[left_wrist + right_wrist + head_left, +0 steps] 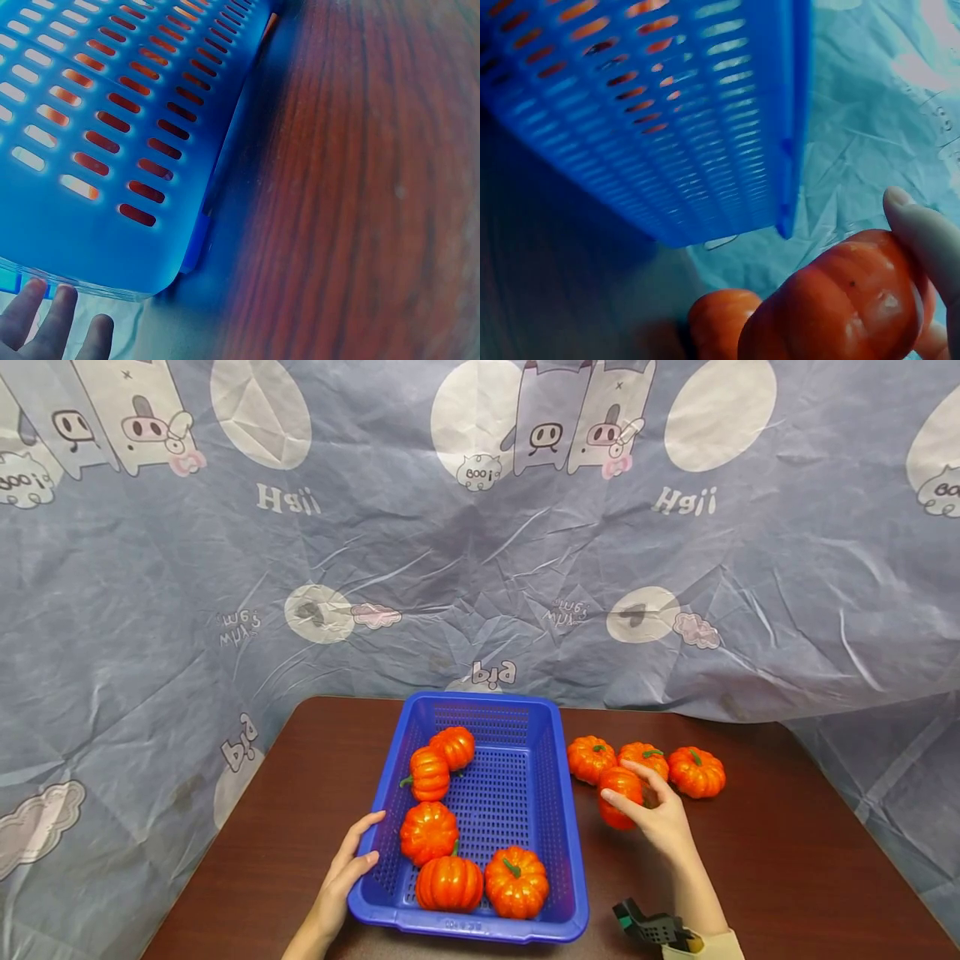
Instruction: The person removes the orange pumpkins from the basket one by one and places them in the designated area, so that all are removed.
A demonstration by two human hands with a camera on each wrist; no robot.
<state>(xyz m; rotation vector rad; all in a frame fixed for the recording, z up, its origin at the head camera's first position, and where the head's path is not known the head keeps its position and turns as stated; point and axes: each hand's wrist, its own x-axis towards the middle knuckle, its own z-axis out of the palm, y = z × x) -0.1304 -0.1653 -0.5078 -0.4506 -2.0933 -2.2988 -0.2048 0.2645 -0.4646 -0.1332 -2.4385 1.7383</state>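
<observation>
A blue plastic basket (480, 927) holds several small orange pumpkins, among them one with a green stem (517, 882) at the near right corner. On its left side, my left hand (339, 878) rests fairly straight fingers against the rim; the left wrist view catches three fingertips (64, 296) at that rim. To the right of the basket, my right hand (663, 822) grips an orange pumpkin (621, 795) between thumb and fingers. The right wrist view shows this pumpkin (840, 300) close up beside the perforated basket wall (682, 112).
Behind the held pumpkin, three more form a row on the brown table (787, 843): a left one (591, 758), a partly covered middle one (645, 757) and a right one (696, 772). A black device (651, 927) sits at my right wrist. A printed grey-blue cloth (450, 552) hangs behind.
</observation>
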